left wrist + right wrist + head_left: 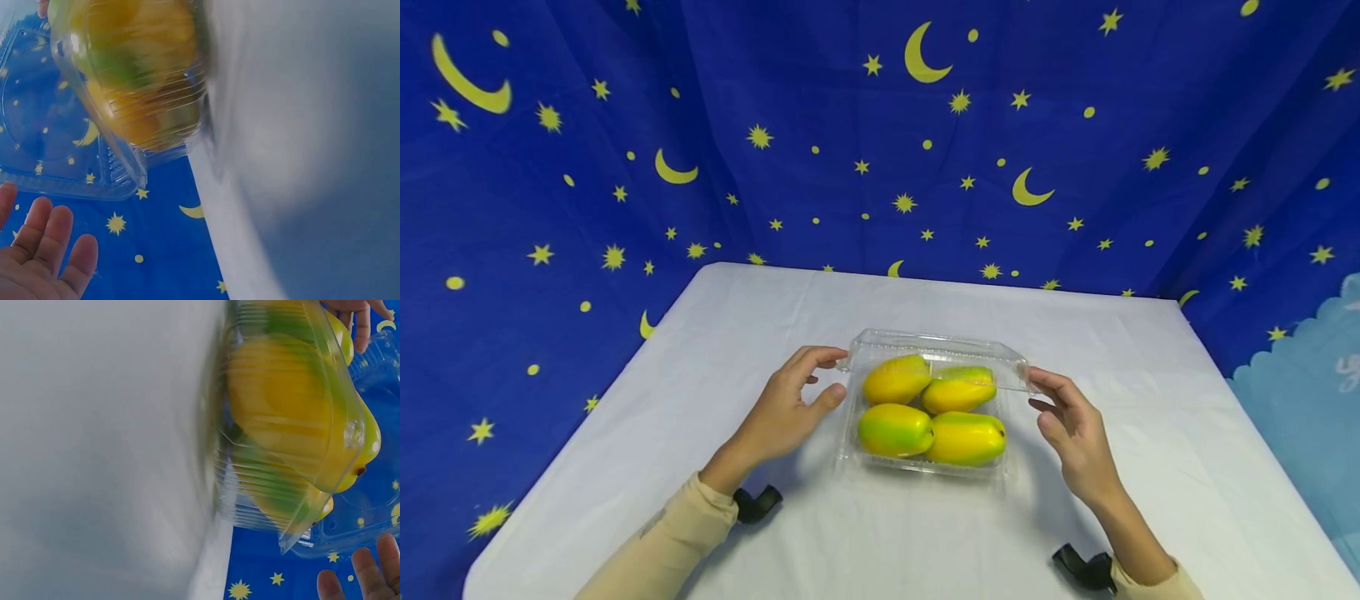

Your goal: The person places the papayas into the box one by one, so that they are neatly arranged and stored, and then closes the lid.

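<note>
A clear plastic clamshell box (917, 468) stands on the table, holding several yellow-green mangoes (895, 430) in two rows. Its hinged lid (942, 343) is raised along the far side. At the lid's left corner, my left hand (786, 408) touches the edge with extended fingertips, thumb held apart. My right hand (1078, 442) does likewise at the right corner, its fingers lightly bent. In the left wrist view, loosely extended fingers (53, 234) appear below the lid (53, 150). Through the ribbed side wall, mangoes (281, 406) show in the right wrist view.
A white cloth (760, 317) covers the table. Behind it hangs a blue curtain (850, 108) with yellow moons and stars; a light blue scalloped cloth (1300, 400) hangs at the right. Black wrist mounts (758, 504) sit by the beige sleeves.
</note>
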{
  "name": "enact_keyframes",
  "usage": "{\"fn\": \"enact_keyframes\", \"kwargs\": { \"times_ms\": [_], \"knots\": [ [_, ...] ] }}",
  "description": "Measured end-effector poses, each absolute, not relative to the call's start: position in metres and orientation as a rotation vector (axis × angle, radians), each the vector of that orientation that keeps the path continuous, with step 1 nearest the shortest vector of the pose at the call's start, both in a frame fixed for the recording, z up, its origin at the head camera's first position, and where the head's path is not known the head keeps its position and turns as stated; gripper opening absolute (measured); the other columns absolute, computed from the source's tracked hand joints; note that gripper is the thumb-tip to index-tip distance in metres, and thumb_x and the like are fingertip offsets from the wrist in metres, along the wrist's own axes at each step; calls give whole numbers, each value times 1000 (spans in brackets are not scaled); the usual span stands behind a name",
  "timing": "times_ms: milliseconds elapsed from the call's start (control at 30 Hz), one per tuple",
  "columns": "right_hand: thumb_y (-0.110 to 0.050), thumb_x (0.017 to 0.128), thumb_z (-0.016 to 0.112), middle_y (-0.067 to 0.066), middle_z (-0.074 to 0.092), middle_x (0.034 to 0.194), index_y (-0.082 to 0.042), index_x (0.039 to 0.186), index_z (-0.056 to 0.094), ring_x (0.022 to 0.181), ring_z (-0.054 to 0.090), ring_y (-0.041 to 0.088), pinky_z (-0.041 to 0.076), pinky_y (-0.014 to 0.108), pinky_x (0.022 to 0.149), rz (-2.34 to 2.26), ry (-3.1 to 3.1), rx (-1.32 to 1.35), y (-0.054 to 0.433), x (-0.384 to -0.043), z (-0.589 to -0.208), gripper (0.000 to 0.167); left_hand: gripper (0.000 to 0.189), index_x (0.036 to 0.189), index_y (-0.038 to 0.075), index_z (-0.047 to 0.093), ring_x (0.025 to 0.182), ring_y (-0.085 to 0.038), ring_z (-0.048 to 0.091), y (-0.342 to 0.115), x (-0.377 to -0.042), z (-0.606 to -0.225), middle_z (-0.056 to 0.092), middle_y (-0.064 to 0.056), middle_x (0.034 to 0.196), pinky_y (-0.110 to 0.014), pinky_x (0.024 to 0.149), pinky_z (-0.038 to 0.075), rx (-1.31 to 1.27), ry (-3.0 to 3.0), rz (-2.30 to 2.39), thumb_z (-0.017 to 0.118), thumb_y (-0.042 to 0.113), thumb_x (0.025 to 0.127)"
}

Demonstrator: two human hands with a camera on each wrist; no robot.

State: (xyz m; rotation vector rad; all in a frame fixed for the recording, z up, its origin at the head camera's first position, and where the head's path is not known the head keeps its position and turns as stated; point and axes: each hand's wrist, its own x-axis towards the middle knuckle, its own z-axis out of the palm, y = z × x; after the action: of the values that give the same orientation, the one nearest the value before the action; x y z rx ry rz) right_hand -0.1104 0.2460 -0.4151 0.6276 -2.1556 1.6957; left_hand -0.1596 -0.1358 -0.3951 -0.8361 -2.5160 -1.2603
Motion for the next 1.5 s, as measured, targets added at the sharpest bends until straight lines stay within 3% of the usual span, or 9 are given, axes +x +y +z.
{"fn": "enact_keyframes", "kwargs": {
  "times_ms": [200,533,700,867,1167,1500],
  "knots": [
    [-22,106,45,4,55,144,3,139,51,134,49,10,44,17,101,1698,-2166,600,246,-103,-421,41,56,137,15,56,120,-27,59,-136,-156,-400,59,-4,134,-52,92,52,-885,-2474,-1278,46,57,101],
    [0,100,44,10,51,149,4,131,56,136,48,9,45,14,100,1667,-2237,550,243,-95,-423,34,33,133,16,59,116,-28,60,-138,-149,-409,60,-3,132,-51,90,53,-867,-2519,-1287,57,27,102],
    [0,99,48,9,55,144,-2,126,60,127,52,4,48,13,92,1602,-2312,450,240,-91,-422,29,33,131,15,59,115,-31,60,-138,-147,-411,60,-4,131,-53,89,54,-864,-2536,-1332,60,20,99],
    [-10,103,53,10,52,147,-7,127,59,121,52,-3,52,16,85,1482,-2509,314,240,-90,-420,25,35,131,17,60,114,-28,61,-139,-147,-411,60,-3,130,-51,88,54,-852,-2590,-1350,63,20,96],
    [-18,97,66,10,44,153,-13,126,56,128,57,36,57,34,88,1470,-2763,200,239,-88,-419,31,42,128,14,59,100,-25,63,-141,-147,-414,62,-8,120,-43,82,54,-845,-2735,-1321,72,16,88],
    [-17,93,70,14,46,149,-14,132,51,126,58,41,59,39,87,1509,-2867,177,243,-90,-422,44,47,131,15,52,83,-12,56,-139,-148,-414,59,-6,103,-27,74,49,-858,-2902,-1269,70,18,88]
  ]
}}
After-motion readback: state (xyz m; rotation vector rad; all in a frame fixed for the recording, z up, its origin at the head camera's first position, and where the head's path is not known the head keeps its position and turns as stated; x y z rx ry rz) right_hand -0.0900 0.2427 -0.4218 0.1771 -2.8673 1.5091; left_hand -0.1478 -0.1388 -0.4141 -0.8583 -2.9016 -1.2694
